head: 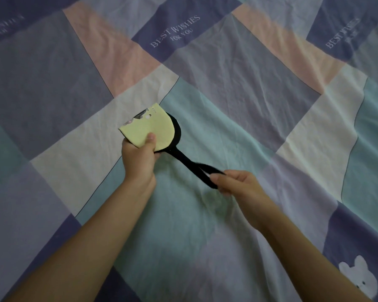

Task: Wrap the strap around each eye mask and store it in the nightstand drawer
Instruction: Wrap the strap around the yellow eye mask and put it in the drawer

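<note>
- Left hand (140,158) grips the folded yellow mask (150,129) above the bedsheet (227,105), thumb on top.
- Right hand (238,184) pinches the black strap (190,166), pulled taut from the mask.

Folded eye mask: the pale yellow folded eye mask (148,129) has its lower edge covered by the left hand (140,158); its black backing shows only as a rim.
Print on mask: too small and partly folded under to read.
Black elastic strap (190,165): its loop end is blurred and hidden inside the right hand (240,184).
Left fingers: out of sight behind the mask, only the thumb shows.
Patchwork bedsheet (227,88): cut off at every edge; the white animal print (356,275) near the lower right corner is half hidden by the right forearm.
Lettering at upper left corner: blurred, unreadable.
</note>
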`<state>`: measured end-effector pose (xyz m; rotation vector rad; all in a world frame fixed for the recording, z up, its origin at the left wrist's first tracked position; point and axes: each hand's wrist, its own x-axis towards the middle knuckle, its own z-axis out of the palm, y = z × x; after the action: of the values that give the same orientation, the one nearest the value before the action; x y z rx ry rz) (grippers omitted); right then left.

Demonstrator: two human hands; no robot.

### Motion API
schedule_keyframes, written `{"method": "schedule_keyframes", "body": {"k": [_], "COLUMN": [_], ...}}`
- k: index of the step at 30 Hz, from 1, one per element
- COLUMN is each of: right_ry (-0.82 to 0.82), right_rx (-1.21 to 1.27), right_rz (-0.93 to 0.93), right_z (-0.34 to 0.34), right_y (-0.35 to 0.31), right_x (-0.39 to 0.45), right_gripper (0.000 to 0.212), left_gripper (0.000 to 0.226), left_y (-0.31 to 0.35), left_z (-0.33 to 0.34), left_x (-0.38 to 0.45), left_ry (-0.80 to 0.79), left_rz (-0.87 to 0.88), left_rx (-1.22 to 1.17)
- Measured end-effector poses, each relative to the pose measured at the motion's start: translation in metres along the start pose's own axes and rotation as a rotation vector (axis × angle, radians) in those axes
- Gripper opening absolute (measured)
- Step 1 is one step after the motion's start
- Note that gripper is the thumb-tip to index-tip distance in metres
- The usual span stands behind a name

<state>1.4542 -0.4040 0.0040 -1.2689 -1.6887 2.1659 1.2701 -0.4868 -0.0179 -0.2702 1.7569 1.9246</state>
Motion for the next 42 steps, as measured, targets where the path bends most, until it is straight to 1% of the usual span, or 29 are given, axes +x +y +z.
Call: {"method": "schedule_keyframes", "body": {"k": [1, 3, 4, 5, 6, 7, 8, 9, 10, 12, 13, 15, 16, 17, 18, 19, 20, 23, 24, 25, 26, 28, 30, 32, 34, 36, 37, 40, 42], "right_ry": [0.048, 0.086, 0.082, 0.063, 0.033, 0.002, -0.007, 0.009, 0.055, 0.141, 0.139, 0.055, -0.014, -0.080, -0.127, -0.143, -0.132, -0.062, -0.040, -0.013, 0.014, 0.086, 0.172, 0.213, 0.197, 0.161, 0.143, 0.132, 0.115], "right_rx": [0.157, 0.662, 0.910, 1.094, 1.204, 1.246, 1.223, 1.123, 0.915, 0.282, 0.004, -0.364, -0.473, -0.509, -0.461, -0.333, -0.123, 0.810, 1.012, 1.119, 1.173, 1.153, 0.975, 0.741, 0.544, 0.381, 0.312, 0.232, 0.226], "right_rz": [0.007, 0.036, 0.040, 0.027, -0.004, -0.047, -0.077, -0.079, -0.066, -0.031, -0.018, 0.007, 0.030, 0.046, 0.049, 0.036, 0.016, 0.017, 0.012, 0.004, -0.003, 0.007, 0.016, -0.009, -0.077, -0.129, -0.154, -0.206, -0.259], "right_z": [-0.001, -0.001, 0.000, 0.001, 0.001, 0.001, 0.001, 0.001, 0.000, -0.004, -0.006, -0.012, -0.015, -0.016, -0.015, -0.012, -0.010, -0.004, -0.003, -0.001, 0.002, 0.008, 0.016, 0.019, 0.020, 0.025, 0.028, 0.037, 0.039], "right_y": [-0.002, -0.005, -0.008, -0.011, -0.011, -0.012, -0.014, -0.014, -0.013, -0.010, -0.008, -0.001, 0.003, 0.006, 0.006, 0.004, 0.003, -0.003, -0.005, -0.006, -0.005, -0.002, 0.002, 0.007, 0.014, 0.017, 0.017, 0.013, 0.011], "right_x": [0.002, 0.004, 0.004, 0.004, 0.006, 0.007, 0.010, 0.013, 0.017, 0.020, 0.020, 0.016, 0.014, 0.011, 0.009, 0.006, 0.005, 0.004, 0.003, 0.003, 0.004, 0.007, 0.008, 0.005, 0.001, -0.005, -0.008, -0.013, -0.015], "right_gripper": [0.038, 0.032, 0.030, 0.033, 0.040, 0.044, 0.045, 0.045, 0.044, 0.045, 0.049, 0.057, 0.059, 0.059, 0.056, 0.052, 0.048, 0.030, 0.024, 0.025, 0.029, 0.036, 0.036, 0.035, 0.043, 0.056, 0.057, 0.048, 0.046], "left_gripper": [0.036, 0.034, 0.032, 0.031, 0.032, 0.033, 0.036, 0.037, 0.039, 0.040, 0.040, 0.041, 0.043, 0.044, 0.044, 0.043, 0.042, 0.038, 0.039, 0.041, 0.042, 0.040, 0.038, 0.039, 0.040, 0.035, 0.035, 0.042, 0.036], "left_y": [-0.003, -0.011, -0.016, -0.021, -0.024, -0.027, -0.028, -0.029, -0.029, -0.025, -0.021, -0.014, -0.012, -0.010, -0.010, -0.012, -0.014, -0.023, -0.026, -0.028, -0.030, -0.031, -0.031, -0.029, -0.026, -0.023, -0.022, -0.021, -0.020], "left_z": [-0.002, -0.003, -0.003, -0.003, -0.002, -0.002, -0.001, 0.000, 0.001, 0.002, 0.002, 0.000, -0.001, -0.003, -0.004, -0.006, -0.008, -0.016, -0.019, -0.021, -0.021, -0.020, -0.019, -0.019, -0.020, -0.021, -0.022, -0.025, -0.028], "left_x": [0.000, -0.004, -0.008, -0.011, -0.015, -0.019, -0.024, -0.027, -0.031, -0.035, -0.035, -0.030, -0.026, -0.024, -0.022, -0.020, -0.019, -0.021, -0.023, -0.026, -0.030, -0.038, -0.044, -0.048, -0.050, -0.053, -0.055, -0.060, -0.061], "left_ry": [0.002, -0.020, -0.034, -0.049, -0.066, -0.089, -0.116, -0.146, -0.175, -0.219, -0.231, -0.226, -0.216, -0.207, -0.198, -0.190, -0.180, -0.156, -0.164, -0.180, -0.198, -0.237, -0.285, -0.314, -0.311, -0.320, -0.337, -0.401, -0.438], "left_rz": [0.000, -0.008, -0.015, -0.023, -0.031, -0.036, -0.038, -0.036, -0.032, -0.028, -0.026, -0.016, -0.004, 0.011, 0.025, 0.036, 0.041, 0.006, -0.011, -0.025, -0.034, -0.055, -0.080, -0.097, -0.108, -0.122, -0.128, -0.154, -0.151], "left_rx": [0.011, 0.050, 0.068, 0.082, 0.091, 0.097, 0.100, 0.098, 0.087, 0.032, -0.010, -0.066, -0.066, -0.049, -0.022, 0.010, 0.040, 0.085, 0.085, 0.084, 0.078, 0.047, -0.001, -0.017, 0.025, 0.065, 0.071, 0.087, 0.144]}}
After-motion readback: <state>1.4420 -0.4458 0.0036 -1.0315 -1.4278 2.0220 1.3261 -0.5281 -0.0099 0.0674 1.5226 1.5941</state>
